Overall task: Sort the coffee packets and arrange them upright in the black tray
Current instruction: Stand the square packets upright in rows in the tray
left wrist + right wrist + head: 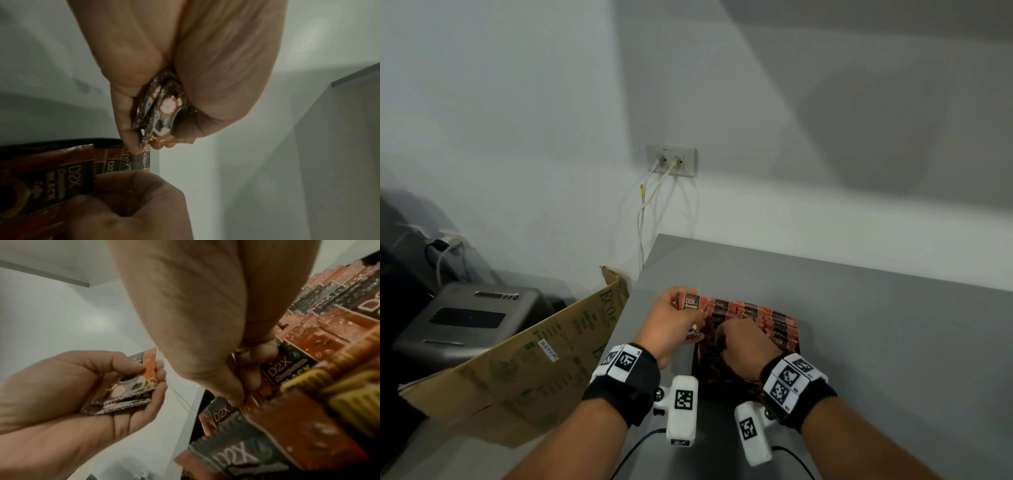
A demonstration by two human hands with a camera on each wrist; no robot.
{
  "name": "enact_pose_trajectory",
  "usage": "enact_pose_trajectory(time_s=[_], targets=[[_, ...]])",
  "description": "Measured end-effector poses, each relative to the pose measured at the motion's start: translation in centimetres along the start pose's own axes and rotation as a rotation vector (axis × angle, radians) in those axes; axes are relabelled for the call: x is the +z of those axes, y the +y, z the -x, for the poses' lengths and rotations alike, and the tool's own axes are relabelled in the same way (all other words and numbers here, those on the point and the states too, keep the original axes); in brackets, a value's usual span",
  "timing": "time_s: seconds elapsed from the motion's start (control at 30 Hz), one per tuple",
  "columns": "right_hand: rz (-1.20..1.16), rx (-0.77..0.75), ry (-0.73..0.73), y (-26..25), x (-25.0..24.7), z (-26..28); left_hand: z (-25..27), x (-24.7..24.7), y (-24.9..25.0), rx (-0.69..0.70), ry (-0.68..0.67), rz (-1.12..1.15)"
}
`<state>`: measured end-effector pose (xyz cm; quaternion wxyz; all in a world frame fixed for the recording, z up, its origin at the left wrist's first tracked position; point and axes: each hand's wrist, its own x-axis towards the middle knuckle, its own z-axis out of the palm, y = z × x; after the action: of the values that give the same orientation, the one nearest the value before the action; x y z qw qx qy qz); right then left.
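A black tray (697,368) on the grey table holds rows of upright orange and brown D2X coffee packets (756,317). My left hand (671,322) hovers just left of the tray and grips a small stack of orange packets (691,302), seen edge-on as the stack (158,112) in the left wrist view and as the stack (131,386) in the right wrist view. My right hand (743,342) reaches into the tray's near rows and pinches a dark D2X packet (285,368) between thumb and fingers. Its fingertips are buried among the packets.
An open cardboard box flap (534,353) leans against the table's left edge. A grey device (472,318) sits lower left. A wall outlet with white cables (671,161) is behind. The grey table (876,342) extends right of the tray.
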<state>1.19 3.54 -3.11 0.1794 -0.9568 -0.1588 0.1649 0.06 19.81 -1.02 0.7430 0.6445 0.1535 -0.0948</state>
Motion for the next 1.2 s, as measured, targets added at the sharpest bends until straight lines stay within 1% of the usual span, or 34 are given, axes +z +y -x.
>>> enact_pose_trajectory(time_s=[0.1,0.17,0.27,0.33,0.37,0.43,0.47,0.53,0.6,0.67,0.73,0.9,1.07,1.2], targets=[[-0.013,-0.008,0.012,0.3,-0.2,0.2,0.2,-0.2,-0.3,0.013,-0.005,-0.048],[-0.063,-0.002,0.06,0.8,-1.1,0.3,0.2,-0.3,-0.5,0.031,-0.009,-0.083],[-0.311,0.041,0.2,0.9,-3.7,0.8,0.3,0.0,-0.4,0.048,-0.038,-0.091],[-0.483,0.014,0.209,0.2,-5.3,1.4,0.2,0.4,-0.3,0.056,-0.085,-0.086],[-0.504,-0.013,0.202,-0.1,-5.9,1.7,0.3,0.7,-0.2,0.058,-0.111,-0.084],[-0.46,-0.048,0.231,-0.3,-6.5,2.0,0.3,1.3,0.0,0.058,-0.145,-0.082],[-0.441,-0.04,0.262,-0.1,-6.7,2.0,0.2,1.5,0.1,0.058,-0.142,-0.083],[-0.42,0.0,0.308,0.7,-6.8,2.0,0.1,1.4,0.3,0.061,-0.063,-0.061],[-0.33,0.017,0.26,1.1,-6.3,2.2,-0.2,0.7,0.4,0.042,0.048,0.029],[-0.228,-0.006,0.162,1.0,-4.9,2.2,-0.3,0.1,0.5,0.024,0.094,0.089],[-0.169,-0.024,0.096,0.5,-3.4,2.1,-0.3,-0.2,0.4,0.022,0.092,0.064],[0.01,-0.054,0.039,0.3,-1.1,1.4,0.2,-0.6,-0.2,0.023,0.066,0.021],[0.04,-0.025,0.045,0.9,-1.5,1.0,0.3,-0.6,-0.7,0.032,0.057,-0.034],[0.066,-0.05,0.03,0.7,-1.2,0.9,0.0,-0.5,-0.9,0.036,0.048,-0.075]])
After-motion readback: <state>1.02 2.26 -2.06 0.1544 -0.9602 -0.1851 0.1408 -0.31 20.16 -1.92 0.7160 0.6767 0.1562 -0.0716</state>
